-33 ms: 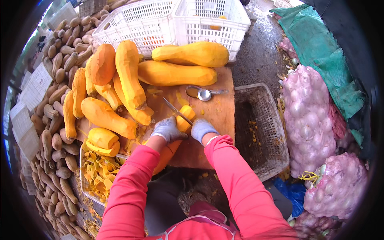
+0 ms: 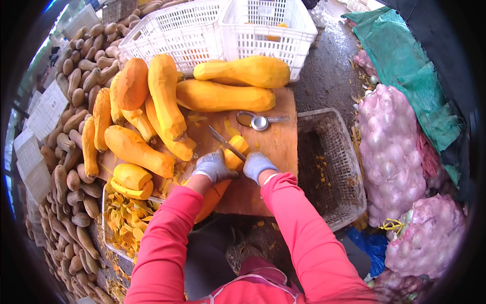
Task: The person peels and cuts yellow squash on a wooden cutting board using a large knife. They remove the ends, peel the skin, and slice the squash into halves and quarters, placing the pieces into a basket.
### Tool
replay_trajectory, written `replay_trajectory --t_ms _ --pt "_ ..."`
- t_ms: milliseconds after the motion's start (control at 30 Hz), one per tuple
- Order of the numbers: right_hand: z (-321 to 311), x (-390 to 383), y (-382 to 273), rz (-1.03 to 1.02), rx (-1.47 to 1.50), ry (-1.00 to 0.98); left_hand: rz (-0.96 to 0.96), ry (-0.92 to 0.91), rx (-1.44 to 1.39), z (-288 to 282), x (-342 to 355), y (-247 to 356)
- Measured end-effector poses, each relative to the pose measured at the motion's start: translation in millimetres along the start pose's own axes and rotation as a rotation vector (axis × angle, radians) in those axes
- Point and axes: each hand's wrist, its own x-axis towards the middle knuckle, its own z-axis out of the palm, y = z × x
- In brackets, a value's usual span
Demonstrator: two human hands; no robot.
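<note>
On a worn wooden board (image 2: 281, 152), my left hand (image 2: 211, 167), in a grey glove, grips a peeled orange squash (image 2: 232, 157). My gloved right hand (image 2: 257, 164) is closed round the handle of a knife (image 2: 225, 142), its blade angled up-left across the squash. Behind them lie a metal peeler (image 2: 259, 122) and several whole peeled squashes (image 2: 228, 96), some piled at the left (image 2: 139, 149). Cut squash pieces (image 2: 130, 177) sit at the board's left, above a white crate of orange peelings (image 2: 126, 223).
Two white plastic crates (image 2: 266, 38) stand behind the board, and a dirty crate (image 2: 354, 167) at its right. Many unpeeled squashes (image 2: 76, 228) are heaped at left beside paper sheets (image 2: 45, 109). Net sacks of onions (image 2: 390, 147) and a green sheet (image 2: 405, 61) lie at right.
</note>
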Motion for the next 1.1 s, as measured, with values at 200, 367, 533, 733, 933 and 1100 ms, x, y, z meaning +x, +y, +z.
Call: replay_trajectory --t_ms 200,367,533,733,933,1100 --pt "-10 -29 7 -0.093 0.151 0.089 0.001 0.186 0.030 -3 -91 -48" --pt "7 -83 5 -0.337 0.273 0.422 0.023 0.318 -0.199 37 -130 -73" --pt "13 -108 1 -0.241 0.082 0.295 -0.026 0.324 -0.222 51 -118 -77" --pt "-66 -145 -46 -0.515 0.210 0.587 0.013 0.341 -0.212 47 -120 -77" --pt "-56 -159 -51 -0.669 0.861 0.628 -0.030 0.348 -0.197 47 -120 -72" --pt "26 -70 -17 -0.102 -0.002 0.135 0.002 0.398 -0.134 46 -121 -73"
